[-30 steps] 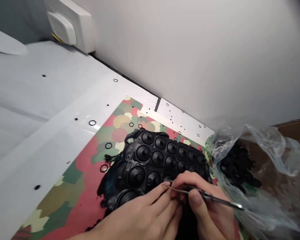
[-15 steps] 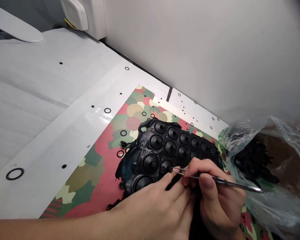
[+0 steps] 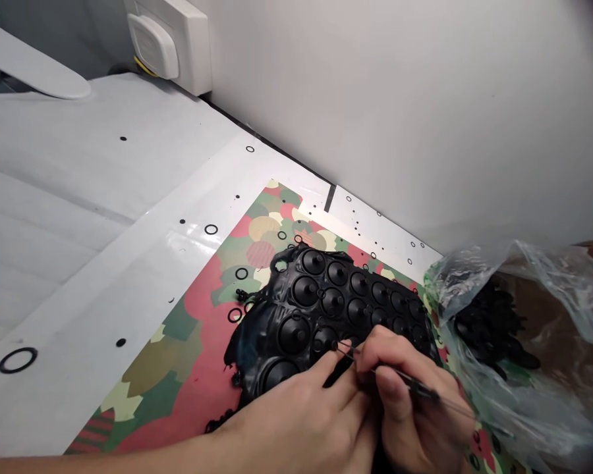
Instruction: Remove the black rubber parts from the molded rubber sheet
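A black moulded rubber sheet (image 3: 271,329) with rows of round, nippled cups lies before me, its edges ragged. My left hand (image 3: 311,408) rests on the sheet with its fingers stretched out, the index fingertip beside one of the cups. Pinched in my right hand (image 3: 405,395) is a pair of slim metal tweezers (image 3: 415,387). Their tips point left and meet the sheet right by my left index fingertip. Whether the tips hold anything is too small to tell. My right hand covers the sheet's near right part.
Under the sheet is a patterned red and green mat (image 3: 192,368) on a white-covered table (image 3: 79,263). Black rubber rings (image 3: 211,229) and small black discs (image 3: 121,342) lie scattered. A clear plastic bag (image 3: 538,395) with black pieces stands right. A white wall (image 3: 400,118) rises behind.
The view has shifted slightly, so everything sits a little lower in the picture. My right hand has tilted the tweezers, with their back end lower; the left hand stays on the sheet.
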The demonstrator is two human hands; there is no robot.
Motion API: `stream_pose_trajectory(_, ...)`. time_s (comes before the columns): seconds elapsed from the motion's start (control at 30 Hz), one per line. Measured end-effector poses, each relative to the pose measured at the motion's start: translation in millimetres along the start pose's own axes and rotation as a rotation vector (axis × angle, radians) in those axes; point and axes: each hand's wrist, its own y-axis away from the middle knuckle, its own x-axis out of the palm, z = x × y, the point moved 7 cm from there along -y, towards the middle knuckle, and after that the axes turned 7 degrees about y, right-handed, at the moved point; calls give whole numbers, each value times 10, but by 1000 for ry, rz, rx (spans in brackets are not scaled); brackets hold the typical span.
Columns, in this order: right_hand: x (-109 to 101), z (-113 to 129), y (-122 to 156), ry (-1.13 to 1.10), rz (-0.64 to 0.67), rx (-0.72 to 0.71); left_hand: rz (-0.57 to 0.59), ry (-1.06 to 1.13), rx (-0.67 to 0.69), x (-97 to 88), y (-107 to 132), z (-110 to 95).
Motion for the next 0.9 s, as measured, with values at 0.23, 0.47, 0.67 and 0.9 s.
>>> stream_pose_trajectory(0.23, 30, 1, 45, 96, 36, -86, -19, 12, 9, 72, 49, -19)
stream_pose_trajectory(0.47, 28, 34, 114, 175, -4, -204, -40, 24, 5, 70, 60, -7)
stream_pose_trajectory(0.67, 49, -14, 206, 185, 12, -237, -29, 48, -16, 98, 50, -38)
stream_pose_trajectory(0.9, 124, 39, 4, 146, 104, -271, 19, 38, -6, 150, 35, -74)
